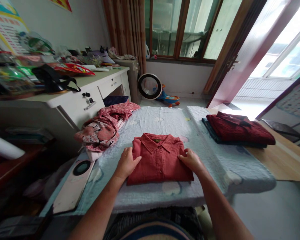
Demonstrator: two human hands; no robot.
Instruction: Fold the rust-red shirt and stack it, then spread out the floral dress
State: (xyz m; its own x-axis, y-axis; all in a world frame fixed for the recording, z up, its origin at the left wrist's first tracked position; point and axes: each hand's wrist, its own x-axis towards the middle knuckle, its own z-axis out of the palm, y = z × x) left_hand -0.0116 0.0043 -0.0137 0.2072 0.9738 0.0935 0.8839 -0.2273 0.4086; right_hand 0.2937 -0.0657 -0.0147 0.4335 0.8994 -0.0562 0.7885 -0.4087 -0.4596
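A folded red button-up shirt (157,163) lies collar away from me on the cloth-covered table (162,196). Its collar and button placket face up. My left hand (127,162) grips the shirt's left side, thumb on top and the fingers curled at the edge. On the opposite side, my right hand (192,160) holds the right edge in the same way, thumb over the fabric. The undersides of both grips are hidden.
Crumpled pink patterned clothes (105,128) lie at the table's left edge, near a phone (73,186). Folded dark red and teal garments (240,128) are stacked at the right. A cluttered white desk (90,90) borders the left; a washing machine with its round door (150,86) open stands behind.
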